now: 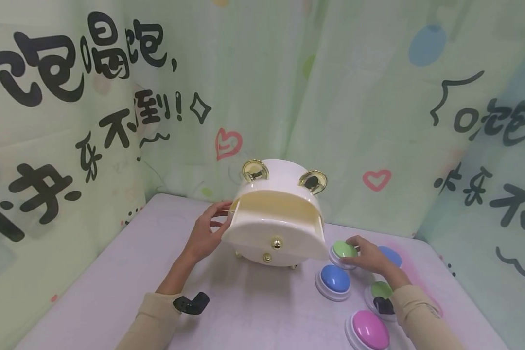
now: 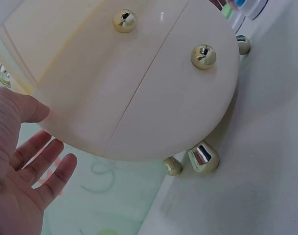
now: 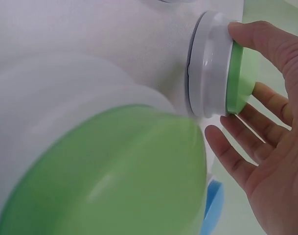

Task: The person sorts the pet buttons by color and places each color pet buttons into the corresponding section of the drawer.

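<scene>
A glossy white rounded storage box (image 1: 273, 177) with gold ears and small gold feet stands mid-table. Its upper drawer (image 1: 273, 233), with a gold knob, is pulled out and tilts forward. My left hand (image 1: 207, 232) is at the box's left side, thumb at the drawer's edge and fingers spread behind it, as the left wrist view shows. At the right, my right hand (image 3: 266, 107) holds a green push button (image 3: 241, 78) with a white base, thumb on one side and fingers on the other. The button's base is close against the tabletop.
Near my right arm are a blue button (image 1: 335, 278), a pink button (image 1: 371, 329), another green button (image 1: 381, 289) partly covered by the wrist camera, and a second blue button (image 1: 391, 255) behind the hand. A printed curtain (image 1: 354, 97) encloses the table (image 1: 245, 316).
</scene>
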